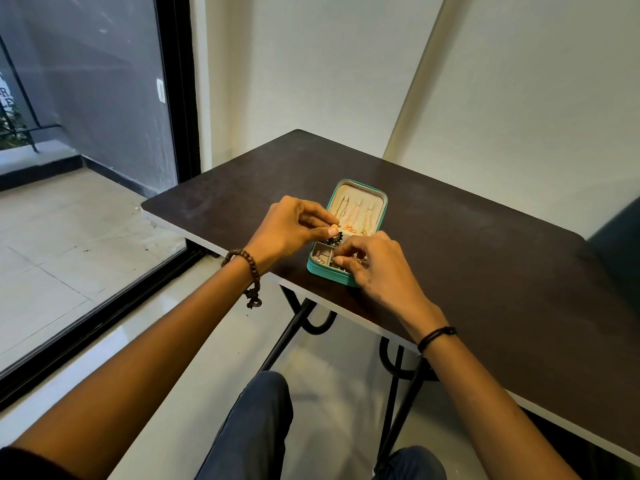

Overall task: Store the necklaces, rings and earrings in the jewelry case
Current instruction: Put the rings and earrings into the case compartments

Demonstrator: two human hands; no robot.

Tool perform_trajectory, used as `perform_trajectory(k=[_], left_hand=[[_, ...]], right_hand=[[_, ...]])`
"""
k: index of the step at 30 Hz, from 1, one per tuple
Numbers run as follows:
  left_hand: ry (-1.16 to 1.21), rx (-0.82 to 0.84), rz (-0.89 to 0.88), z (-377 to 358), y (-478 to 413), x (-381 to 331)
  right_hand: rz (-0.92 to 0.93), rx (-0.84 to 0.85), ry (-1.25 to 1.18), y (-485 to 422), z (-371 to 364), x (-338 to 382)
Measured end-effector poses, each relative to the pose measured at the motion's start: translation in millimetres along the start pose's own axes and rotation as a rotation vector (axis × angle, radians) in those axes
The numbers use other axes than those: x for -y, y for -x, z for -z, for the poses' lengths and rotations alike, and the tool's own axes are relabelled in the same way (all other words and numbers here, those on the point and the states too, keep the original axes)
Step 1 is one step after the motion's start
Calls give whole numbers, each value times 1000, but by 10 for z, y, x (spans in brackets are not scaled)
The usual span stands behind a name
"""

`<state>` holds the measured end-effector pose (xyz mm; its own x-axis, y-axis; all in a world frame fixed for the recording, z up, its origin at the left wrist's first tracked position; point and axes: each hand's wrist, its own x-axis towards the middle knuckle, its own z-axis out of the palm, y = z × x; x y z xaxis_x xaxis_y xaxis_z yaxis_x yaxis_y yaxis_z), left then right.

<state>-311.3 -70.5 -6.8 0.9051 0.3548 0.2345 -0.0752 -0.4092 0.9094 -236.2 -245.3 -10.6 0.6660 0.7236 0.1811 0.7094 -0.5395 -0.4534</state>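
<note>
A teal jewelry case (360, 188) lies open on the dark table (467, 258). Its cream lid holds three thin necklaces (353, 216) hanging side by side. My left hand (294, 226) hovers at the case's left edge and pinches a small gold piece (334, 226) between thumb and forefinger. Dark beaded jewelry (333, 239) sits just under that hand. My right hand (374, 261) covers the lower tray, its fingertips curled on small pieces there; what it holds is hidden. Small earrings (319, 258) lie in the tray's left compartment.
The table's near edge runs diagonally just below the case. A glass sliding door with a black frame (183, 133) stands at the left. A dark chair back (620, 237) shows at the right edge. My knees are under the table.
</note>
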Motion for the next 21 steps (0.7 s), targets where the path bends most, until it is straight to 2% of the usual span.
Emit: perform_trajectory(k=[9,17,21], left_hand=[[-98,72,44,-101,-6,-34],[-248,161,103,-206,-32,-22],[-320,189,74,-218,-47,-40]], right_hand=[[-82,-172,-217,82,58,-107],[-80,-243,-219,115,118,-207],[-92,-245,-246,135,116,-224]])
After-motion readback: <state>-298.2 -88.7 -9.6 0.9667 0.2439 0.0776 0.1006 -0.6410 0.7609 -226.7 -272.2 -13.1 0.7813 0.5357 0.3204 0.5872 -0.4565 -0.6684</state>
